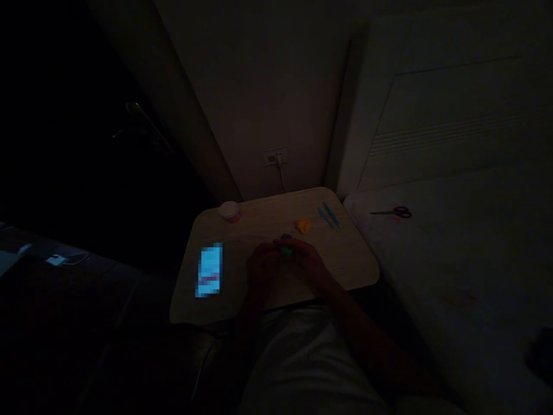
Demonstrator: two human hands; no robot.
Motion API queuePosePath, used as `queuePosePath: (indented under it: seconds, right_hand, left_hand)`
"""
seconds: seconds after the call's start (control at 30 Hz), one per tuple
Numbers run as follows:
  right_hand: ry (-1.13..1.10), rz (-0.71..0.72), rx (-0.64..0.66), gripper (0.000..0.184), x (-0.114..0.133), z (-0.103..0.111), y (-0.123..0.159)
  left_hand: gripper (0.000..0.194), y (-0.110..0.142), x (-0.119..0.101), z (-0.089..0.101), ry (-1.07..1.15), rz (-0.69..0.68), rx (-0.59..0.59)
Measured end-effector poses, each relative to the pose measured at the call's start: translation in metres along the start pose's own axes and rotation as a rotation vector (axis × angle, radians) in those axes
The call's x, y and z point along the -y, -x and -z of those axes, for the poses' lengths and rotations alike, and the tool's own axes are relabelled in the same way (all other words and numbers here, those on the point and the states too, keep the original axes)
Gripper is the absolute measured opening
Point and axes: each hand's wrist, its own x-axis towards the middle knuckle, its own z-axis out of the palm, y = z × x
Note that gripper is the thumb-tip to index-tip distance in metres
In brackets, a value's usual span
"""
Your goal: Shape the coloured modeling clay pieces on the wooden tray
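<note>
The right hand (307, 256) is drawn in narrow, its fingers closed over a green lump (287, 251) near the middle of the frame. The left hand (261, 257) meets it from the left, fingers bent, but it is too dark to tell whether it grips too. A purple lump (286, 237) shows just beyond the fingertips; whether it touches the green one is unclear.

The likeliest trouble is the poor light: a pinch could land off its mark or squash the green lump unevenly. With the purple lump so close, and the orange lump (303, 226) near, colours could smear together if a finger strays. A wide sweep leftward could knock the phone (209, 271), which lies near the worktop's left edge.

The worktop (354, 268) is pale wood with rounded corners. A tub (230, 211) stands at its upper left, two blue sticks (332, 215) lie at its upper right. Scissors (401, 212) rest on the bed (423, 259) at the frame's right. Above centre, a plug sits in a wall socket (269, 158); a door handle (136, 108) glints upper left.
</note>
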Motion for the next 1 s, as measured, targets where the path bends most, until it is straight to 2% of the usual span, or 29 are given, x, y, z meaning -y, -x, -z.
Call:
queuePosePath:
  seconds: [0.13, 0.27, 0.37, 0.43, 0.57, 0.67, 0.73, 0.8, 0.9, 1.0]
  right_hand:
    - [-0.046, -0.041, -0.042, 0.031, -0.001, -0.003, 0.0]
    - [-0.263, -0.09, -0.201, 0.031, -0.004, -0.006, -0.002]
    - [-0.423, -0.126, -0.317, 0.032, -0.003, -0.008, -0.004]
    - [-0.463, -0.152, -0.335, 0.035, 0.0, -0.009, -0.005]
    - [-0.404, -0.211, -0.326, 0.047, 0.008, -0.011, -0.007]
    - [-0.429, -0.204, -0.356, 0.03, 0.01, -0.012, -0.011]
    - [-0.467, -0.187, -0.391, 0.031, 0.01, -0.011, -0.013]
    - [-0.485, -0.187, -0.362, 0.042, 0.01, -0.01, -0.015]
    - [-0.472, -0.173, -0.228, 0.052, 0.012, -0.009, -0.017]
    - [-0.4, -0.102, -0.158, 0.057, 0.015, -0.012, -0.021]
  left_hand:
    - [0.015, 0.001, -0.001, 0.001, -0.03, -0.034, 0.009]
    - [0.025, 0.001, -0.001, 0.002, -0.032, -0.016, -0.086]
    - [0.028, 0.002, 0.0, 0.003, 0.003, 0.004, -0.072]
    - [0.027, 0.002, 0.002, 0.003, 0.035, -0.005, -0.046]
    - [0.028, 0.002, 0.002, 0.002, 0.076, -0.02, -0.028]
    - [0.029, 0.0, 0.0, 0.003, 0.078, 0.01, -0.037]
    - [0.03, -0.001, -0.002, 0.004, 0.09, 0.019, -0.043]
    - [0.032, -0.002, -0.003, 0.005, 0.104, 0.033, -0.042]
    - [0.034, -0.003, -0.006, 0.005, 0.145, 0.069, -0.057]
    - [0.025, -0.007, -0.013, -0.003, 0.242, 0.147, -0.149]
